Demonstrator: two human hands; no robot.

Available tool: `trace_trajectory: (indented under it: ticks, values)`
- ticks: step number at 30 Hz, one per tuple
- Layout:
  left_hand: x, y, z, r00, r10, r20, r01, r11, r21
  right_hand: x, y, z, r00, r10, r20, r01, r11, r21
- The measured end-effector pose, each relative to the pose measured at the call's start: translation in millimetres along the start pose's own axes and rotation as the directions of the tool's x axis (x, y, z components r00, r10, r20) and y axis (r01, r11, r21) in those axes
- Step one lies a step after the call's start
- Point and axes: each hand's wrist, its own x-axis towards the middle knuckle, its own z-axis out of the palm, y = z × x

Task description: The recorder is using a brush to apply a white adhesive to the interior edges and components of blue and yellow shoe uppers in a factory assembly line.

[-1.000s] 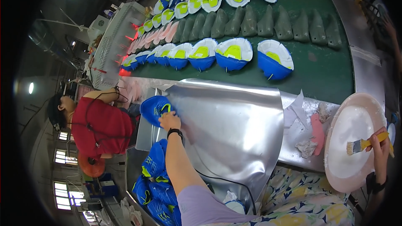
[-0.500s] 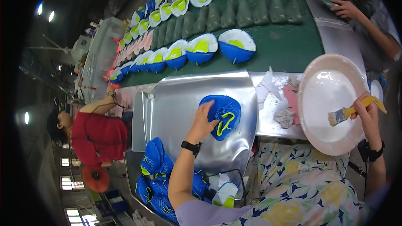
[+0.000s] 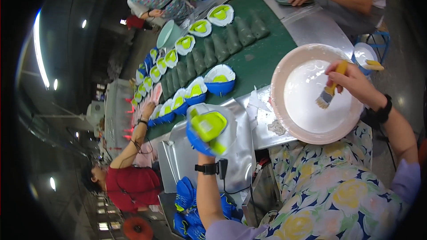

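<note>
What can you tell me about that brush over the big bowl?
The brush is small and flat, with a yellow handle and pale bristles that look wet with white liquid. The right hand grips its handle, holding it tilted with the bristles pointing down and left. It sits over the pink bowl, whose inside is coated white. Whether the bristles touch the liquid cannot be told.

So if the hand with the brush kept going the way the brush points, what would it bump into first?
Probably the white inside of the pink basin: the right hand aims the brush down-left, bristles just above or touching it; depth is unclear.
</note>
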Motion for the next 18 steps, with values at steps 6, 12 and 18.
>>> trace_trajectory:
  ticks: [6, 12, 18]
  values:
    - [-35.9, 41.1, 79.6, 0.981, 0.133, 0.141, -0.113, 0.983, -0.142, 24.0, -8.5, 14.7, 0.942, 0.187, 0.278, -0.196, 0.981, 0.007]
    - [-42.2, 83.2, 129.0, 0.957, 0.196, 0.212, -0.124, 0.942, -0.311, 23.6, -3.4, 27.6, 0.851, 0.145, 0.505, -0.209, 0.975, 0.071]
    - [-30.0, 119.2, 142.5, 0.972, 0.168, 0.162, -0.08, 0.892, -0.445, 13.4, -16.1, 21.6, 0.945, 0.091, 0.315, -0.098, 0.995, 0.007]
